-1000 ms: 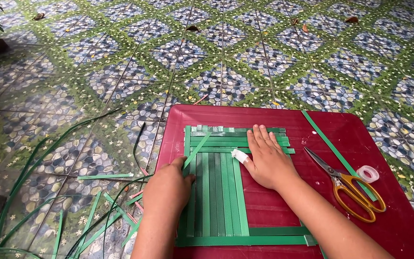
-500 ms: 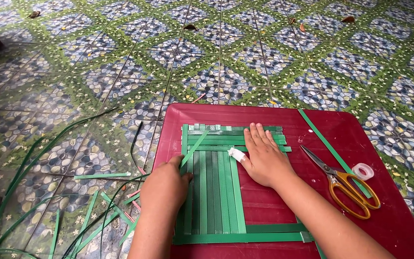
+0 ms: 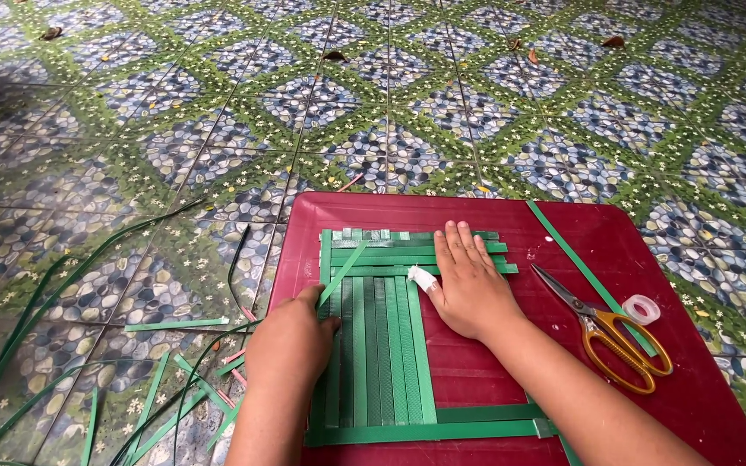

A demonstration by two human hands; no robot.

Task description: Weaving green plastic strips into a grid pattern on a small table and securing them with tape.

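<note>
Little shifting since earlier frames: both hands keeping same posts, camera drifting only slightly.

Left hand [image 3: 291, 341] pinching loose green strip [image 3: 343, 274], fingers closed on its lower end, strip slanting up across woven mat [image 3: 373, 345].

Right hand [image 3: 472, 285] lying flat, fingers spread, pressing horizontal strips at mat's top; thumb wearing white bandage.

Step judged: threading next weaver over-under. Next move calling for lifting alternate verticals.

Mat sitting on red board [image 3: 649, 259]: flat, glossy, ribbon-like strips. Scissors [image 3: 610, 332] with yellow handles, tape roll [image 3: 642, 308] beside. Cut strips littering patterned tile floor [image 3: 174, 138].
</note>
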